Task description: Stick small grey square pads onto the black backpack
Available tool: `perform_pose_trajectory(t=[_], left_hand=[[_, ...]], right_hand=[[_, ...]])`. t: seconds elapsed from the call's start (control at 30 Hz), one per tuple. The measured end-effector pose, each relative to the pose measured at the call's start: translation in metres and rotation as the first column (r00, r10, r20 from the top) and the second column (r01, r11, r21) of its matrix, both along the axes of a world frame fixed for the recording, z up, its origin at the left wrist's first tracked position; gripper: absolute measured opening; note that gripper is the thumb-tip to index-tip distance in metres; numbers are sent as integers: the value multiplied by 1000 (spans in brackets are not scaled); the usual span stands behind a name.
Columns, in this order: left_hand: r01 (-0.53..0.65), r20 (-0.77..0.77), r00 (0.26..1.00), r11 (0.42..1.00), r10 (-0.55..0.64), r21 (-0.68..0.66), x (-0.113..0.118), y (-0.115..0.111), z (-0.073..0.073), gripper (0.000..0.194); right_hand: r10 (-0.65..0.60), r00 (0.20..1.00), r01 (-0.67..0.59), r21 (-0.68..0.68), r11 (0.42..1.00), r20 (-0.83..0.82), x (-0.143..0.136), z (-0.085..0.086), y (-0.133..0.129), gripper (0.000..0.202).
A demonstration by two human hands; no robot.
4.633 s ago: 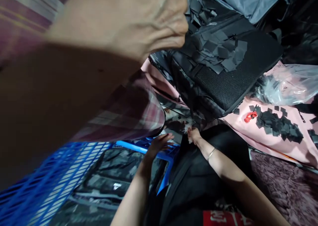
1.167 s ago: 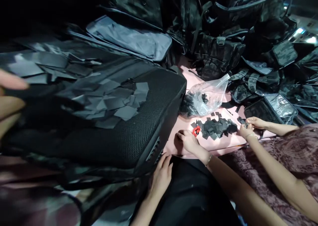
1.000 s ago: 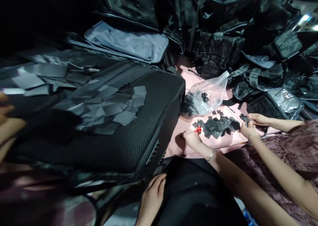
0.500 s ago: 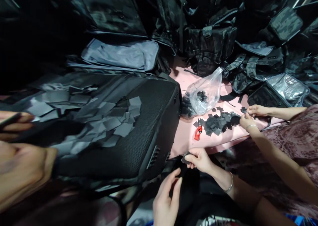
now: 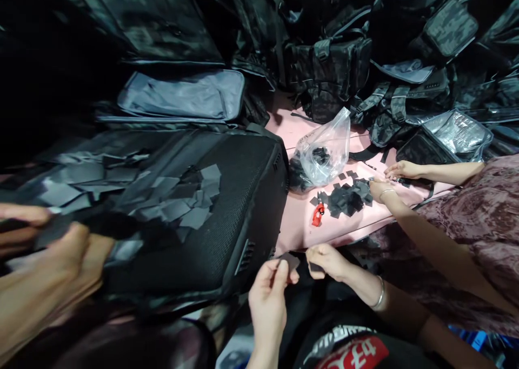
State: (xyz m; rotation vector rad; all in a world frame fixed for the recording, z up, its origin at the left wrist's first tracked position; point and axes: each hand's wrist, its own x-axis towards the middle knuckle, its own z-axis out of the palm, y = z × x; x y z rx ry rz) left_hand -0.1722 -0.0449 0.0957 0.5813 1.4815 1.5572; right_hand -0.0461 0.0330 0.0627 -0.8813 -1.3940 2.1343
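Low in the middle of the view, my left hand [image 5: 270, 288] pinches a small dark fabric square [image 5: 290, 260] between thumb and fingers. Close to its right, my right hand [image 5: 327, 262] is closed on another dark piece [image 5: 315, 269], mostly hidden by the fingers. Both hands are in front of the table edge, slightly apart. Left of them lies a large black mesh backpack [image 5: 243, 185] with loose dark squares [image 5: 190, 198] scattered on it. Beyond my hands, a pile of dark squares [image 5: 346, 197] lies on the pink table [image 5: 298, 225], beside red-handled snips [image 5: 318, 213].
A clear plastic bag [image 5: 330, 150] with black pieces inside stands behind the pile. At left, a co-worker's blurred hands [image 5: 77, 261] are over the backpack. At right, another co-worker's hands [image 5: 389, 179] touch the table. Camouflage bags [image 5: 332, 71] fill the back.
My left hand, open and without anything before, now pinches a dark square and has risen toward my right hand. The right co-worker's hands have spread apart. The view has shifted slightly.
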Motion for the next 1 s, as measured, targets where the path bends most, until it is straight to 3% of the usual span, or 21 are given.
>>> perform_pose_trajectory(t=[0.1, 0.17, 0.3, 0.43, 0.6, 0.7, 0.9, 1.0], left_hand=[[-16, 187, 982, 1000, 16, 0, -4, 7, 2, 30], [9, 261, 965, 999, -1, -32, -4, 10, 3, 30], [28, 379, 925, 998, -8, -48, 0, 11, 4, 40], [50, 470, 882, 995, -3, -87, 5, 9, 4, 36], [55, 408, 913, 996, -22, -69, 8, 4, 1, 38], [61, 311, 949, 997, -46, -37, 9, 3, 0, 30], [61, 278, 959, 998, -53, -20, 6, -1, -3, 30], [73, 154, 986, 996, -64, -54, 3, -3, -10, 31]], right_hand=[[-55, 995, 36, -215, 976, -81, 3, 1, 3, 47], [-89, 990, 57, -278, 959, -105, 7, 3, 5, 46], [-140, 975, 83, -303, 949, -171, 16, 7, 6, 44], [-212, 959, 154, -280, 948, -189, 16, 7, 5, 39], [-293, 942, 276, -117, 954, -162, 10, 10, 1, 32], [-250, 956, 242, -67, 968, -156, 9, 13, 0, 23], [-170, 972, 163, -51, 985, -160, 7, 15, 0, 27], [-157, 970, 144, -84, 986, -186, 3, 13, 0, 30]])
